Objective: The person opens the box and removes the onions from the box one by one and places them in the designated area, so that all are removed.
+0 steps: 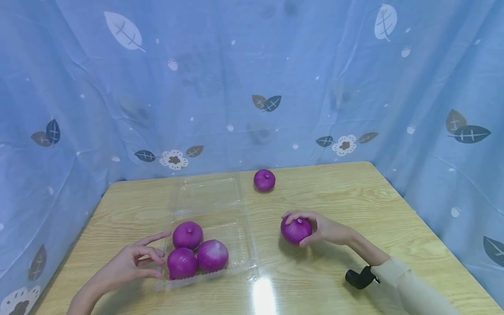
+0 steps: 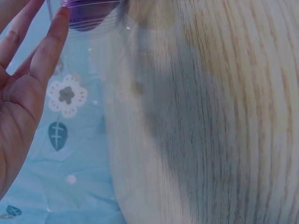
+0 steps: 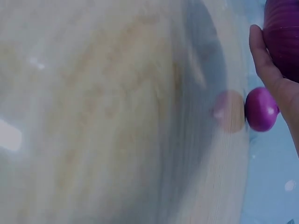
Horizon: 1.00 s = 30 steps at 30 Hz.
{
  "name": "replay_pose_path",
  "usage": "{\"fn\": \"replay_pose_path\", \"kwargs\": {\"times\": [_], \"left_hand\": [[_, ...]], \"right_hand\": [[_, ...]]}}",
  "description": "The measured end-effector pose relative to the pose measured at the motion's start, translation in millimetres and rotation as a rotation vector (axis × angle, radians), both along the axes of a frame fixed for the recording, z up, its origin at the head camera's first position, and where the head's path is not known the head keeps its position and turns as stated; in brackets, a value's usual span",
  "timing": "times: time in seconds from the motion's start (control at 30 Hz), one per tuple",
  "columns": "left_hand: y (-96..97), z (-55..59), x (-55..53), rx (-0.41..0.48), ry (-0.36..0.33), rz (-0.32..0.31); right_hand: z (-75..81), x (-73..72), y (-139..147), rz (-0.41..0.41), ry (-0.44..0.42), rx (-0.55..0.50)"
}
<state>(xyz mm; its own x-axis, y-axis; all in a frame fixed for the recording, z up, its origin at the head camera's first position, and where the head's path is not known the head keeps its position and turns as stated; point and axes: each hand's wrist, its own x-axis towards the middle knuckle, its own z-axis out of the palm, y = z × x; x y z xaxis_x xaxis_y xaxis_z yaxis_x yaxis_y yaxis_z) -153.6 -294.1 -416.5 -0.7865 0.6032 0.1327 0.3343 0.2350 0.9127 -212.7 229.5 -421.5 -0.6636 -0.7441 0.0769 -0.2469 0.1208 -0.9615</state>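
Five onions (image 1: 212, 255): three in the box (image 1: 250, 245), one in the right hand (image 1: 328, 229), one alone. With the left hand (image 1: 126, 264), that makes two hands. One table (image 1: 327, 188), one sleeve (image 1: 419, 284), one black device (image 1: 359, 278). The box shows poorly, but there seems to be just one, with one lid (image 1: 208, 192).

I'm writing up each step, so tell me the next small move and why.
The right hand should probably carry its purple onion left to the bare space in the clear container. It grips that onion, the three onions inside sit toward the container's left and front, and the left hand, at the left side, leaves that space unobstructed.
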Motion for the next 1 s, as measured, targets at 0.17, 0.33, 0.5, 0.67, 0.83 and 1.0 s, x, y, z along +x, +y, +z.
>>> {"fn": "replay_pose_path", "kwargs": {"times": [0.17,0.33,0.5,0.67,0.83,1.0], "left_hand": [[-0.1,0.0,0.4,0.022,-0.018,-0.011],[0.1,0.0,1.1,0.028,-0.009,-0.015],[0.1,-0.5,0.6,0.013,-0.012,-0.008],[1.0,-1.7,-0.3,0.018,-0.016,-0.008],[1.1,-0.3,0.5,0.013,-0.022,-0.009],[1.1,1.0,1.3,0.009,-0.033,-0.008]], "right_hand": [[-3.1,-17.8,3.0,-0.032,-0.037,-0.049],[-2.0,-34.1,6.8,-0.088,-0.051,-0.040],[3.5,-48.9,11.2,-0.142,-0.071,-0.028],[6.5,-62.4,17.5,-0.186,-0.050,-0.025],[5.4,-74.6,22.2,-0.207,-0.067,-0.012],[2.1,-83.8,25.0,-0.216,-0.077,-0.018]]}}
